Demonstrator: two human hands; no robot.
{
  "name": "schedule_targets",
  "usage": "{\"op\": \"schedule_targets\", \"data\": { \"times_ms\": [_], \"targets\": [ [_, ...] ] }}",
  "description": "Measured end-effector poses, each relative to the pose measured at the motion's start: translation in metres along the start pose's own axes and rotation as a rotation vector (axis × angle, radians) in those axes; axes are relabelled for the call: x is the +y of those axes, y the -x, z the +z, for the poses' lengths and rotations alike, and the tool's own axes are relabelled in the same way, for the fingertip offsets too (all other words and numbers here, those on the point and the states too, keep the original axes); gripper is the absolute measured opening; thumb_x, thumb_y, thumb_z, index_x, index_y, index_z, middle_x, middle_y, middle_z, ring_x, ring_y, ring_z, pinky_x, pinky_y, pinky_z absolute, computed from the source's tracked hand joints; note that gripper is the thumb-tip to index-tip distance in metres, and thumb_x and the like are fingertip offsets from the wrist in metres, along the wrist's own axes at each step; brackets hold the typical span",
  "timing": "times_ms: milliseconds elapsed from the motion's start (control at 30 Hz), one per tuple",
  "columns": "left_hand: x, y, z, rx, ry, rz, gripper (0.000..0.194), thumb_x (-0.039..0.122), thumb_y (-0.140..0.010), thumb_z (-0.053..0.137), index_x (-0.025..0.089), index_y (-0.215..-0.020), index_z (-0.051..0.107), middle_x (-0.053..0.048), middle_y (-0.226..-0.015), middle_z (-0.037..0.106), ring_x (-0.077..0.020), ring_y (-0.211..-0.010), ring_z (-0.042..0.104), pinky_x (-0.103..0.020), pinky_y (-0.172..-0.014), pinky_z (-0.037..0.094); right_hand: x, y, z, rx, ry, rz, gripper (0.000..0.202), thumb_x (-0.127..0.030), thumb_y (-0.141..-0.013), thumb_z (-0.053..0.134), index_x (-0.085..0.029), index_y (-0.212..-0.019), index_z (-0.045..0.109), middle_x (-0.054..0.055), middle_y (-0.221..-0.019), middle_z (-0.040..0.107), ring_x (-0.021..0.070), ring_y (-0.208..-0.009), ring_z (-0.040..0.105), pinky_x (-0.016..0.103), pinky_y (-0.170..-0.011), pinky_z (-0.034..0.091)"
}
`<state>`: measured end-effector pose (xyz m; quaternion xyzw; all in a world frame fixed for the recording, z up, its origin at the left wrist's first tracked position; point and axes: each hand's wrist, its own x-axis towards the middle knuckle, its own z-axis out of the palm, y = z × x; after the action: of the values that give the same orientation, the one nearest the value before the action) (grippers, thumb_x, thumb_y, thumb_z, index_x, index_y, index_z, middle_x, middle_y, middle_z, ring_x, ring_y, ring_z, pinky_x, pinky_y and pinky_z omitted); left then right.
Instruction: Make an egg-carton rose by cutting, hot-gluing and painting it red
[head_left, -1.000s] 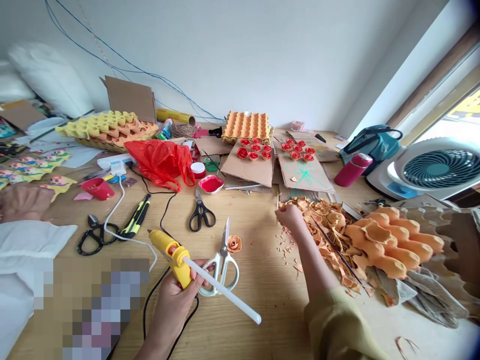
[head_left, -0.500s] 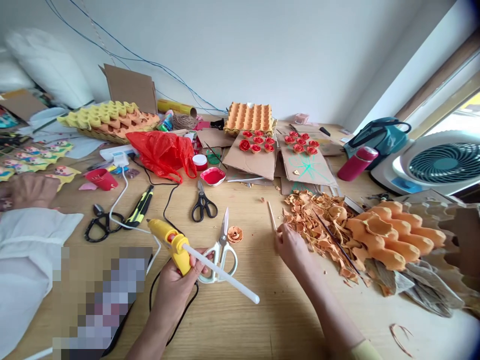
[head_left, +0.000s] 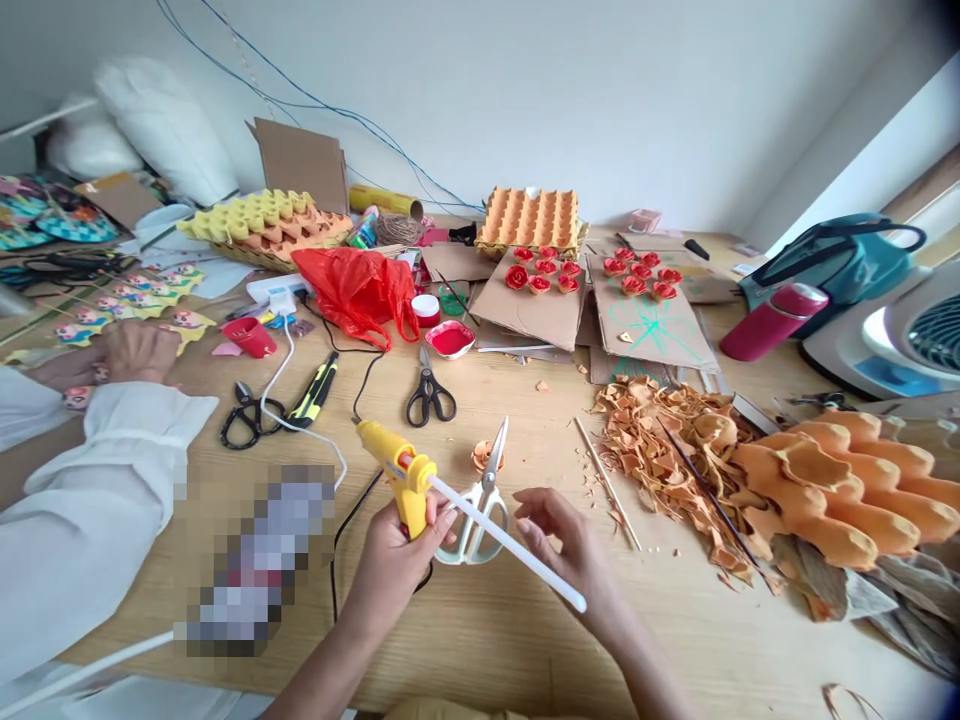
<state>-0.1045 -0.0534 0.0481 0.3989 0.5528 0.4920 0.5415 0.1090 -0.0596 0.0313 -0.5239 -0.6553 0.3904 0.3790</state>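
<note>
A yellow hot glue gun point(head_left: 394, 458) is gripped in my left hand point(head_left: 397, 550), its nozzle pointing up and to the left. From its back a long white glue stick point(head_left: 517, 545) slants down to the right, passing in front of my right hand point(head_left: 562, 530). That hand is empty, with its fingers curved and apart. Beneath the glue stick lie white-handled scissors point(head_left: 491, 480), blades pointing away from me. Their blades partly hide an orange egg-carton flower point(head_left: 484, 455). To the right of my right hand a thin wooden stick point(head_left: 609, 485) rests on the table.
Orange carton scraps point(head_left: 660, 440) and an orange egg tray point(head_left: 840, 480) spread along the right. Red flowers stand on cardboard point(head_left: 525, 310) at the back. Black scissors point(head_left: 431, 395) and a utility knife point(head_left: 313, 392) lie beyond the gun. At left a co-worker's sleeve point(head_left: 127, 460) reaches in.
My right hand has let go of the wooden stick, which now lies on the table, and has come left toward the white scissors. The view has turned left.
</note>
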Motion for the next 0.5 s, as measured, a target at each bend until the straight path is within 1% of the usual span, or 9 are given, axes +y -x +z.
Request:
{"op": "schedule_targets", "data": {
  "times_ms": [67,133,167,200,267,333,400,500],
  "targets": [
    [0.001,0.003,0.005,0.006,-0.018,0.007,0.036,0.033,-0.069,0.080,0.019,-0.064,0.047,-0.001,-0.078,0.067,-0.0142,-0.063,0.066,-0.024,-0.062,0.056,-0.002,0.003,0.015,0.091,-0.003,-0.033,0.020,-0.036,-0.098,0.056,-0.022,-0.111,0.062,0.006,-0.097,0.067,0.0175,-0.079,0.066,0.029,-0.070,0.054],
    [0.000,0.005,0.010,0.026,-0.037,0.023,0.035,0.033,-0.070,0.078,0.019,-0.064,0.047,-0.001,-0.078,0.068,-0.0147,-0.064,0.067,-0.024,-0.061,0.056,-0.004,0.006,0.022,0.193,0.081,-0.080,0.018,-0.033,-0.096,0.057,-0.022,-0.110,0.061,0.006,-0.099,0.065,0.0181,-0.079,0.063,0.031,-0.071,0.053],
    [-0.001,0.005,0.012,0.035,-0.047,0.030,0.034,0.032,-0.070,0.078,0.020,-0.063,0.047,-0.001,-0.077,0.068,-0.0148,-0.064,0.067,-0.023,-0.060,0.057,-0.004,0.007,0.024,0.216,0.121,-0.090,0.016,-0.032,-0.096,0.057,-0.023,-0.108,0.060,0.006,-0.097,0.064,0.0184,-0.078,0.062,0.032,-0.070,0.052],
    [-0.002,0.006,0.015,0.040,-0.053,0.038,0.034,0.032,-0.070,0.077,0.020,-0.062,0.047,-0.001,-0.075,0.067,-0.0147,-0.064,0.066,-0.023,-0.060,0.057,-0.006,0.008,0.025,0.211,0.147,-0.083,0.014,-0.031,-0.095,0.057,-0.023,-0.107,0.060,0.005,-0.094,0.064,0.0183,-0.076,0.062,0.032,-0.069,0.052],
    [-0.005,0.005,0.021,0.042,-0.053,0.052,0.033,0.032,-0.071,0.076,0.020,-0.062,0.047,0.000,-0.073,0.067,-0.0142,-0.063,0.066,-0.024,-0.061,0.058,-0.008,0.007,0.027,0.139,0.146,-0.027,0.014,-0.030,-0.094,0.057,-0.024,-0.106,0.056,0.003,-0.090,0.066,0.0176,-0.070,0.064,0.030,-0.066,0.052],
    [-0.006,0.005,0.028,0.037,-0.051,0.066,0.032,0.032,-0.071,0.076,0.020,-0.062,0.047,0.000,-0.072,0.066,-0.0148,-0.065,0.066,-0.025,-0.065,0.059,-0.011,0.006,0.029,0.072,0.088,0.045,0.021,-0.029,-0.093,0.058,-0.024,-0.112,0.050,0.001,-0.086,0.069,0.0175,-0.067,0.067,0.029,-0.063,0.051],
    [-0.007,0.005,0.035,0.030,-0.049,0.075,0.032,0.032,-0.072,0.075,0.020,-0.062,0.047,0.001,-0.069,0.064,-0.0162,-0.068,0.068,-0.026,-0.067,0.060,-0.013,0.003,0.031,0.074,0.003,0.086,0.028,-0.029,-0.092,0.059,-0.025,-0.116,0.044,-0.002,-0.082,0.069,0.0174,-0.065,0.068,0.027,-0.060,0.051],
    [-0.008,0.006,0.043,0.004,-0.060,0.078,0.031,0.033,-0.073,0.074,0.021,-0.062,0.048,0.001,-0.065,0.062,-0.0180,-0.070,0.070,-0.028,-0.071,0.061,-0.012,0.001,0.032,0.127,-0.077,0.100,0.026,-0.033,-0.094,0.057,-0.026,-0.114,0.042,-0.004,-0.076,0.065,0.0159,-0.061,0.065,0.025,-0.056,0.049]
  ]
}}
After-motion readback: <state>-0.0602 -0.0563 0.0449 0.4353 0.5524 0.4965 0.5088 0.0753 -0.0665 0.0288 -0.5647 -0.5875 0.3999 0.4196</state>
